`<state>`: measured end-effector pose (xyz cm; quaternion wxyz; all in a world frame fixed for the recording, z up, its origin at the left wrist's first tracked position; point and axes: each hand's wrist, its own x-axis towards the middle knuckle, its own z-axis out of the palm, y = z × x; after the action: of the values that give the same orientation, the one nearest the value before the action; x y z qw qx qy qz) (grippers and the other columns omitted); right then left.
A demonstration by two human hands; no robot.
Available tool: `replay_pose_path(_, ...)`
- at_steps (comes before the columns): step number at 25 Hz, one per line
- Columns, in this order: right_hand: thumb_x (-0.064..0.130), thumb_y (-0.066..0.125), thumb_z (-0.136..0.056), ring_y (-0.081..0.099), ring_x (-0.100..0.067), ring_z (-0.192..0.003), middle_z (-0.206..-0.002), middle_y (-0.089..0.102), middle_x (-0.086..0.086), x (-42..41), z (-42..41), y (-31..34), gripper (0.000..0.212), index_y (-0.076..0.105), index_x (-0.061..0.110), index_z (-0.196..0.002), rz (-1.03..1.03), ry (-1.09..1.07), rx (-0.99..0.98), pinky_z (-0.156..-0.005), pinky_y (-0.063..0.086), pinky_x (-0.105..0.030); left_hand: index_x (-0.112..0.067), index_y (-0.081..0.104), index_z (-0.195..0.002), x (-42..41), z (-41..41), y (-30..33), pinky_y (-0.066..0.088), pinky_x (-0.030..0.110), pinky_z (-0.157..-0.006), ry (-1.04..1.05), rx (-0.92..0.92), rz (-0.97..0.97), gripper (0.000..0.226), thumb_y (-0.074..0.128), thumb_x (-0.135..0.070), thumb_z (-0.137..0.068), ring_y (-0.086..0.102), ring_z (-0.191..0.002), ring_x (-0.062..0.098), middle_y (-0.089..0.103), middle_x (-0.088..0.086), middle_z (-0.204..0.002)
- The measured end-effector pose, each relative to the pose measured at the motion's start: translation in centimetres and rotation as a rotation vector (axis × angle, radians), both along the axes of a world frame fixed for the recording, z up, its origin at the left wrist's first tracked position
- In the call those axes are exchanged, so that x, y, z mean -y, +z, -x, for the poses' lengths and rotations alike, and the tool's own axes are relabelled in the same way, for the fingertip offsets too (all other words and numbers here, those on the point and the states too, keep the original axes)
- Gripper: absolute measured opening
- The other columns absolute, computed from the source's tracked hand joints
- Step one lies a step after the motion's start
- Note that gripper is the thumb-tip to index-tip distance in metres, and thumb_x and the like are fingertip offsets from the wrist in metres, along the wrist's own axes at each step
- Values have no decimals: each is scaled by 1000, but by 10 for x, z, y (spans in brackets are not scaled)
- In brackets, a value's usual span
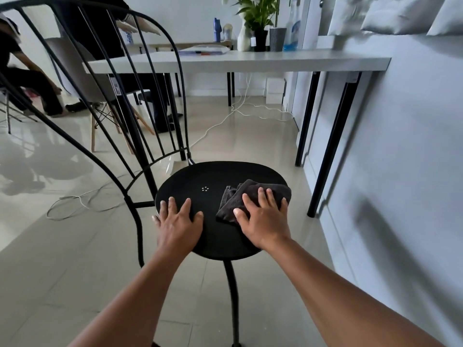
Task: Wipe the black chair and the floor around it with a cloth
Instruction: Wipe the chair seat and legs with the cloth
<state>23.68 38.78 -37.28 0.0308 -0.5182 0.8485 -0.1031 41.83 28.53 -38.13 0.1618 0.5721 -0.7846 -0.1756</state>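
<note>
Head view, looking down past both forearms onto the round seat of the black chair [215, 211], which stands on the tiled floor [75, 259] just beside a grey wall and near a white desk [250, 61]. My right hand [264, 221] lies flat, fingers spread, on a dark folded cloth [250, 194] at the right side of the seat; the palm presses the cloth down rather than gripping it, a posture I judge suited to sliding it over the surface. My left hand [179, 221] is released and empty, splayed on the seat's near left edge with the fingertips on top; I read this as bracing the light wire-framed chair so it does not shift under the wiping pressure. The cloth covers only part of the seat: the centre, marked by a small ring of holes [205, 188], and the left half lie bare. The curved backrest rods [120, 78], the legs and the surrounding floor appear untouched, so I judge the task to be at an early stage. A white cable [215, 123] trails over the tiles behind the chair and may snag during floor wiping. Containers: on the desk stand a dark pot holding a leafy plant [259, 13], a white vase, a ribbed grey cup and a spray bottle [293, 28] with blue liquid low in it; what the cup holds cannot be told.
</note>
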Motion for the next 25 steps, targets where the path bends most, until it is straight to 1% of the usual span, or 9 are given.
replay_pose_path(5, 61, 18, -101, -9, -38, -157, -169, 2, -21, -2, -42, -5, 67, 18, 30, -161, 9, -4, 23, -121, -7, -65, -34, 23, -160, 16, -19, 3, -5, 52, -124, -19, 165, 13, 63, 33, -48, -99, -4, -157, 28, 7, 10, -170)
replay_pose_path(9, 60, 19, -102, -12, -38, -156, -169, -3, -20, 2, -30, 1, 67, 13, 30, -162, -35, 58, 29, -121, -7, -65, -28, 20, -160, 16, 0, 14, -4, 56, -123, -88, 276, 17, 62, 29, -40, -100, -3, -156, 31, 9, 16, -168)
replay_pose_path(12, 56, 21, -104, -8, -34, -157, -170, 0, -16, 9, 0, 0, 63, 16, 30, -161, -4, 52, 46, -123, -6, -61, -19, 35, -155, 15, 43, 18, 11, 56, -123, -250, 235, 36, 58, 35, -29, -97, 12, -154, 31, 26, 16, -163)
replay_pose_path(14, 53, 22, -105, -7, -32, -158, -171, 0, -13, 18, 25, -2, 60, 18, 30, -161, 17, 10, 64, -124, -4, -60, -13, 47, -142, 16, 71, 21, 17, 59, -120, -241, 200, -3, 50, 38, -25, -95, 23, -150, 34, 40, 15, -153)
replay_pose_path(16, 48, 24, -106, -7, -31, -158, -171, 0, -12, 29, 51, -4, 57, 21, 29, -160, 55, -48, 128, -125, 2, -59, -12, 54, -131, 19, 93, 24, 18, 61, -119, -236, 183, -27, 41, 39, -23, -93, 27, -147, 35, 45, 13, -146)
replay_pose_path(18, 42, 30, -107, 2, -32, -158, -171, 5, -13, 38, 75, -6, 53, 28, 26, -158, 135, -80, 227, -125, 14, -54, -12, 51, -140, 19, 114, 25, 13, 55, -123, -346, 139, -21, 47, 39, -19, -94, 20, -152, 33, 38, 12, -156)
replay_pose_path(20, 34, 38, -107, 18, -32, -155, -168, 16, -16, 43, 93, -10, 49, 37, 21, -155, 245, -65, 345, -123, 24, -47, -11, 45, -146, 18, 137, 23, 8, 53, -124, -438, 128, -10, 50, 38, -17, -96, 13, -155, 30, 30, 11, -162)
replay_pose_path(23, 29, 45, -106, 38, -28, -147, -159, 41, -12, 42, 117, -16, 47, 45, 18, -151, 380, 1, 520, -119, 32, -42, -12, 41, -145, 11, 172, 19, 3, 67, -119, -338, 199, -41, 53, 33, -28, -95, 7, -155, 34, 22, 10, -165)
replay_pose_path(25, 34, 45, -106, 49, -25, -139, -150, 54, -5, 41, 134, -16, 45, 47, 23, -149, 397, -11, 663, -116, 37, -39, -12, 21, -158, 0, 184, 14, -6, 69, -117, -255, 273, -77, 68, 27, -38, -96, -7, -155, 35, 5, 11, -169)
